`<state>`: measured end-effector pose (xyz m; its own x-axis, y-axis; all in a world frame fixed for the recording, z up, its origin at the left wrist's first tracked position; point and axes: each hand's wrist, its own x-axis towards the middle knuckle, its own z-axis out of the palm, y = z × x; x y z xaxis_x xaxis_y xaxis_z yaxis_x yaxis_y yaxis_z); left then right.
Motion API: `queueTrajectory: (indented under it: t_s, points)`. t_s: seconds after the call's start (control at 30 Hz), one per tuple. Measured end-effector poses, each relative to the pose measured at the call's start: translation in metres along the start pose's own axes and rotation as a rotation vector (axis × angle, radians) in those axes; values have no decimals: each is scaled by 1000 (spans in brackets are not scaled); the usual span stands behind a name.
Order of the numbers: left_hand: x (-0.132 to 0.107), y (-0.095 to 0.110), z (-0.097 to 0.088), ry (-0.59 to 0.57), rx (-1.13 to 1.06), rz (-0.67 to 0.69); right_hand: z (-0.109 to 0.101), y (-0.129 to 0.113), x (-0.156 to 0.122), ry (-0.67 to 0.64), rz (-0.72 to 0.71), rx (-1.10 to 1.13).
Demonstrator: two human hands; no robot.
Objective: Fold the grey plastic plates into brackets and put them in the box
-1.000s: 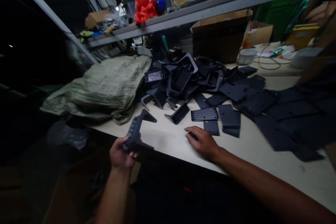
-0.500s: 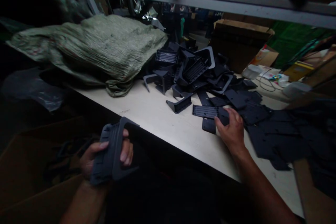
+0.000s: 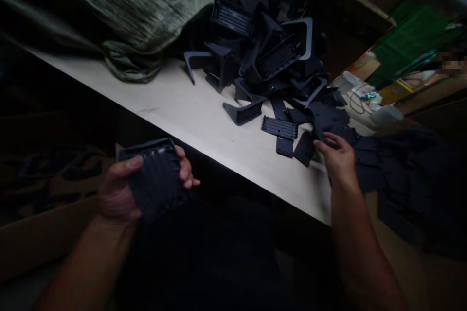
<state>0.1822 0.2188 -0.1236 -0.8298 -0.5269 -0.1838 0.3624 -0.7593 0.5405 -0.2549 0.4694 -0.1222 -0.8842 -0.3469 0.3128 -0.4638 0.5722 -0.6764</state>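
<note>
My left hand (image 3: 120, 189) is closed round a black ribbed plastic part (image 3: 156, 180), held below the table's front edge, over my lap. My right hand (image 3: 337, 158) rests on the pale table (image 3: 197, 112), fingers bent onto a flat black plate (image 3: 305, 148) at the edge of a spread of flat black plates (image 3: 401, 170). Close to it lie a ribbed black plate (image 3: 280, 128) and a small black piece (image 3: 284, 146). A heap of black frame-shaped parts (image 3: 262, 53) sits further back.
A green woven sack (image 3: 138, 5) lies at the table's back left. A brown cardboard box (image 3: 350, 24) stands behind the heap. An open cardboard box (image 3: 44, 233) sits low at my left. A white cup (image 3: 346, 80) and cables lie at the right.
My left hand has turned the black part, so its ribbed face shows, and kept it low. My right hand slid right onto the flat plates. The view tilted further down.
</note>
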Motion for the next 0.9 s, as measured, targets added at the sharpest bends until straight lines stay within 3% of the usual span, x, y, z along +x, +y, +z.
queueTrajectory:
  t_s: [0.1, 0.23, 0.3, 0.4, 0.5, 0.67, 0.77, 0.9]
  points:
    - [-6, -15, -17, 65, 111, -153, -10, -19, -24, -15, -71, 177]
    - [-7, -30, -26, 134, 285, -278, 7, -50, -85, -330, -316, 100]
    - [-4, -33, -23, 94, 286, -305, 22, -61, -108, -463, -450, -4]
    - [1, -32, -14, -35, 261, -263, 40, -69, -122, -536, -533, -135]
    - [5, -30, -7, -45, 171, -168, 48, -77, -118, -549, -511, -239]
    - [11, -25, -16, 274, -44, 139, 54, -85, -104, -564, -516, -323]
    - [9, -15, -30, 350, -50, 300, 54, -90, -96, -580, -453, -196]
    - [3, -2, -37, 407, -91, 388, 46, -117, -97, -654, -128, 214]
